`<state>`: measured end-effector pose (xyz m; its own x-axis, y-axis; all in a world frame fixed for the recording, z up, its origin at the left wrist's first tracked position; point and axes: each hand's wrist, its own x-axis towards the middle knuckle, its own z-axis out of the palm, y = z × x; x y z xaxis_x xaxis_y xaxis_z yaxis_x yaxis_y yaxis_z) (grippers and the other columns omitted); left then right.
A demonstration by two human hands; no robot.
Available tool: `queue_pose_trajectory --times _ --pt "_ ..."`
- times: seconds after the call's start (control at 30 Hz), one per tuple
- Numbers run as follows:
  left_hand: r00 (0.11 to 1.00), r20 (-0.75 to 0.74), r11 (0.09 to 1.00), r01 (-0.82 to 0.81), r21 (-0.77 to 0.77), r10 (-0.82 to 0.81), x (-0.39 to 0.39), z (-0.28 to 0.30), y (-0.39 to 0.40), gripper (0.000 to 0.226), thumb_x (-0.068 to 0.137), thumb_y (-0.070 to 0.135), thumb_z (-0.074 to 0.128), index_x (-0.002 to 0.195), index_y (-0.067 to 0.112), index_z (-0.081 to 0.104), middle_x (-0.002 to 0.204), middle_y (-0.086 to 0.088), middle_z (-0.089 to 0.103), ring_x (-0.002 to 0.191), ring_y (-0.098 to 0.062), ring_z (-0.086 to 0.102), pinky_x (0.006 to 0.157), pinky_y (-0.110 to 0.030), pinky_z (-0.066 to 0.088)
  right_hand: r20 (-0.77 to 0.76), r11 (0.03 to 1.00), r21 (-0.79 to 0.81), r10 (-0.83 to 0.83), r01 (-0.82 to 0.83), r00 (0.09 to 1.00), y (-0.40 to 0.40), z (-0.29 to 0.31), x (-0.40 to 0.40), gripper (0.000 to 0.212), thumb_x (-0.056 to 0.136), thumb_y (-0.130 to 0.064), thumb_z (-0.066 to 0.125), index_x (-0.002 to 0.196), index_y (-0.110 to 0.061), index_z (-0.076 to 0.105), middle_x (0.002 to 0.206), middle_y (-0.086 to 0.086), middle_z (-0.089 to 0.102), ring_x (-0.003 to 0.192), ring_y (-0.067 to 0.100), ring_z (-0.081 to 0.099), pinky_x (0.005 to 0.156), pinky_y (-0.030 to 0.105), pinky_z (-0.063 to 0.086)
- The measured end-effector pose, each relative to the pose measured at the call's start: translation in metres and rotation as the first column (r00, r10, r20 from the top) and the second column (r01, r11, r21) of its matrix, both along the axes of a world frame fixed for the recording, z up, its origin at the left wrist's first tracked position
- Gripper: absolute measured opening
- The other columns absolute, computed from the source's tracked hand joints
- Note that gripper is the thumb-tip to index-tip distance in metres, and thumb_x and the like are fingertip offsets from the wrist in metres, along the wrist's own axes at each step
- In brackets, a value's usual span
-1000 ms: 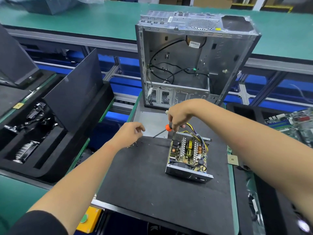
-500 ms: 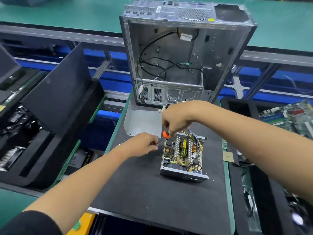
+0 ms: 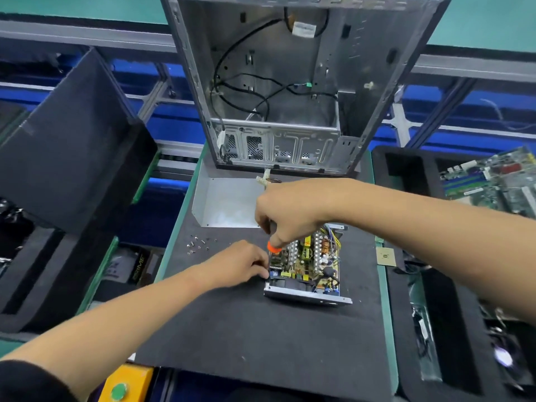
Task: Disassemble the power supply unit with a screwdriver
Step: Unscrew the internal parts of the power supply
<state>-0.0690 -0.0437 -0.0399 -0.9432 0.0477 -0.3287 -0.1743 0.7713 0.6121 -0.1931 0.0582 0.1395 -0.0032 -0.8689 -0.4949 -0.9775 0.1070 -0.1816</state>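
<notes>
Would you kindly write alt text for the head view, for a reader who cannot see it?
The right hand holds a screwdriver over an open power supply on a black mat, while the left hand touches its left edge. Loose screws lie to the left; an empty computer case stands behind.

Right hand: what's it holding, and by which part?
The right hand grips the screwdriver by its handle, orange collar showing below the fingers, over the power supply unit.

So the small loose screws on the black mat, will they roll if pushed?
The screws are probably light and would scatter easily. Being round, they may roll, though the fuzzy-looking black mat likely slows them. Small enough to be fiddly to pinch.
</notes>
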Motion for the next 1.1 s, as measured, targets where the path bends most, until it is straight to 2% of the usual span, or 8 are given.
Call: queue_pose_trajectory --times 0.07,0.2,0.4,0.5,0.6,0.67,0.93,1.1 --pt "1.0 -0.016 1.0 0.018 0.018 -0.017 0.002 -0.002 0.003 0.012 0.083 0.026 0.069 0.073 0.02 0.065 0.065 0.018 0.055 0.069 -0.005 0.054 0.058 -0.008 0.032 -0.005 1.0 0.002 0.008 -0.008 1.0 -0.001 -0.005 0.0 0.024 0.083 -0.034 0.068 0.091 -0.012 0.073 0.081 0.003 0.071 0.073 0.021 0.061 0.046 0.019 0.038" --pt "0.999 -0.022 0.994 -0.038 0.1 0.041 0.006 -0.005 0.003 0.009 0.083 0.02 0.07 0.075 0.02 0.067 0.067 0.021 0.057 0.068 0.003 0.054 0.064 -0.004 0.034 0.001 1.0 0.003 -0.01 0.01 1.0 -0.004 -0.011 -0.001 0.03 0.082 -0.04 0.069 0.087 -0.011 0.074 0.077 0.004 0.07 0.072 0.023 0.064 0.044 0.021 0.038" --pt "0.991 0.0 0.969 -0.134 0.21 0.137 0.015 -0.015 0.008 0.001 0.08 0.016 0.072 0.08 0.016 0.071 0.08 0.011 0.066 0.072 -0.003 0.058 0.067 -0.013 0.043 0.008 1.0 0.019 -0.002 0.002 1.0 -0.004 -0.014 -0.004 0.031 0.081 -0.041 0.068 0.086 -0.011 0.073 0.075 0.005 0.065 0.069 0.026 0.061 0.046 0.023 0.041" --pt "0.986 0.06 0.946 -0.164 0.28 0.154 0.013 -0.016 0.004 0.006 0.079 0.016 0.073 0.076 0.02 0.07 0.078 0.012 0.064 0.068 -0.004 0.057 0.068 -0.02 0.047 -0.002 1.0 0.016 -0.005 0.005 1.0 -0.004 -0.013 -0.004 0.03 0.081 -0.039 0.067 0.079 -0.01 0.069 0.067 0.004 0.057 0.06 0.027 0.056 0.041 0.021 0.033" --pt "0.973 0.102 0.905 -0.229 0.359 0.206 0.015 -0.018 0.004 0.014 0.079 0.014 0.073 0.074 0.026 0.067 0.076 0.01 0.066 0.065 -0.001 0.054 0.065 -0.018 0.046 -0.033 1.0 -0.007 0.016 -0.016 0.999 -0.003 -0.013 -0.001 0.024 0.08 -0.03 0.064 0.067 -0.01 0.061 0.062 0.004 0.049 0.051 0.022 0.047 0.04 0.02 0.028" --pt "0.958 0.142 0.871 -0.287 0.398 0.25 0.015 -0.018 0.003 0.013 0.079 0.013 0.074 0.075 0.024 0.068 0.075 0.005 0.069 0.063 -0.001 0.053 0.064 -0.017 0.045 -0.036 1.0 -0.015 0.021 -0.022 0.999 -0.002 -0.012 0.0 0.028 0.08 -0.026 0.063 0.06 -0.011 0.051 0.06 0.005 0.045 0.048 0.021 0.042 0.041 0.02 0.027" --pt "0.932 0.229 0.816 -0.356 0.456 0.28 0.009 -0.012 0.0 0.029 0.079 0.005 0.072 0.065 0.028 0.059 0.054 0.011 0.055 0.053 -0.003 0.048 0.058 -0.015 0.041 -0.017 0.999 -0.025 0.027 -0.028 0.999 -0.001 -0.009 -0.001 0.038 0.081 -0.036 0.065 0.058 -0.014 0.045 0.057 -0.001 0.042 0.048 0.014 0.04 0.041 0.023 0.03" --pt "0.936 0.199 0.816 -0.35 0.46 0.29 0.011 -0.012 0.003 0.036 0.076 0.008 0.077 0.057 0.03 0.057 0.048 0.017 0.05 0.05 0.0 0.042 0.053 -0.013 0.037 -0.031 0.997 -0.027 0.071 -0.072 0.997 0.0 -0.014 0.008 0.034 0.083 -0.026 0.06 0.057 -0.017 0.039 0.058 0.0 0.039 0.05 0.012 0.039 0.04 0.024 0.027"
